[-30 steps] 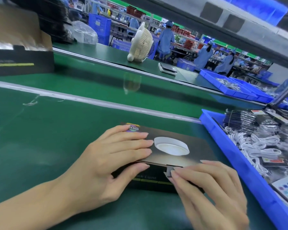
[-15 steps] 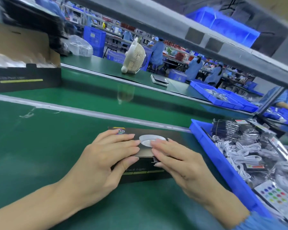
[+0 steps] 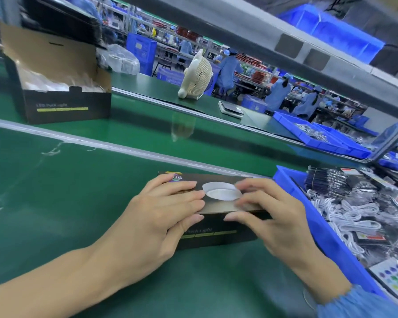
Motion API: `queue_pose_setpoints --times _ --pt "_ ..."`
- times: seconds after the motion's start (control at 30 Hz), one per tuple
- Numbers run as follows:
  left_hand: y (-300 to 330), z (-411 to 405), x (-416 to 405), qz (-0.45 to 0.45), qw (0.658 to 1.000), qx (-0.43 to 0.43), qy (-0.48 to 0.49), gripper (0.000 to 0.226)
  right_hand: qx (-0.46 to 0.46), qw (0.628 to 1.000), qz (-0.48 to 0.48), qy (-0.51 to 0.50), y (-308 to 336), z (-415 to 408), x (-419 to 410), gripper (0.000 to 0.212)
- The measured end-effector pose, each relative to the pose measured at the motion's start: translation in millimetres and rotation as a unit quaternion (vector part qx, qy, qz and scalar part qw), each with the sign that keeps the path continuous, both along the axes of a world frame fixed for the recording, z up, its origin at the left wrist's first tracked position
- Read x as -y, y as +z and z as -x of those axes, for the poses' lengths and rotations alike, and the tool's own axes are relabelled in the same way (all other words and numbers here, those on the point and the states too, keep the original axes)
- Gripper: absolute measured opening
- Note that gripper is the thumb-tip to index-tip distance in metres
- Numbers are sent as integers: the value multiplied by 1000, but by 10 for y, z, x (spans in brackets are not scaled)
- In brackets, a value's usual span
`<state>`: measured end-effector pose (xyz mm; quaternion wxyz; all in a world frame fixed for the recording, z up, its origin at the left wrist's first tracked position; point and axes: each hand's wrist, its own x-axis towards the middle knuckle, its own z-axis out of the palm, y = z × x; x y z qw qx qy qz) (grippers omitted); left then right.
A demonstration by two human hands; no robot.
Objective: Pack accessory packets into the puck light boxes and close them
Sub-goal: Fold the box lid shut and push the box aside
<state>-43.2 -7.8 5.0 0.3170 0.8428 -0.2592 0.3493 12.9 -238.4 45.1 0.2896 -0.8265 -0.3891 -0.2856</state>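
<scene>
We see a flat black cardboard puck light box [image 3: 218, 216] with a white round light printed on its lid, lying on the green counter [image 3: 55, 191] near its front edge. Our left hand [image 3: 156, 216] lies on the lid's left part, fingers straight and flat along the top, thumb against the front face: an open grip, pressing rather than clasping. Our right hand [image 3: 274, 214] rests on the lid's right part, fingers extended over the top and thumb at the lid's front edge; it is blurred, yet the grip looks open as well. The lid sits down on the box.

Just beside the box's right end stands a blue plastic bin [image 3: 326, 237] holding white cable coils and dark accessory packets [image 3: 359, 212]; its near wall leaves little room on that side. To the left the counter runs wide. Beyond a pale strip [image 3: 101, 144], well apart, a second black box [image 3: 64, 104] stands with its brown flap raised.
</scene>
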Motion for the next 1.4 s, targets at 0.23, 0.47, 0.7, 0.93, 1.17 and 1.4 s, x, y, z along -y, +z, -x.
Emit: queue_pose_setpoints --times 0.23,0.47,0.7,0.93,1.17,1.4 --pt "-78 -102 -9 -14 995 59 82 26 26 997 71 14 -85 -284 -88 27" --pt "-142 -107 -288 44 986 -54 149 54 -181 903 147 -362 -417 -1511 -502 31" --pt "-197 -147 -202 -106 959 -242 103 37 -125 921 208 -304 -543 -1513 -690 30" --pt "-171 -220 -263 -179 931 -255 192 33 -56 966 248 -38 -122 -1734 -2419 49" --pt "-143 -340 -644 -245 896 -249 274 27 2 940 341 -22 13 -2135 -3566 52" --pt "-137 -425 -870 83 942 -70 317 89 81 898 432 26 292 -2018 -2840 27"
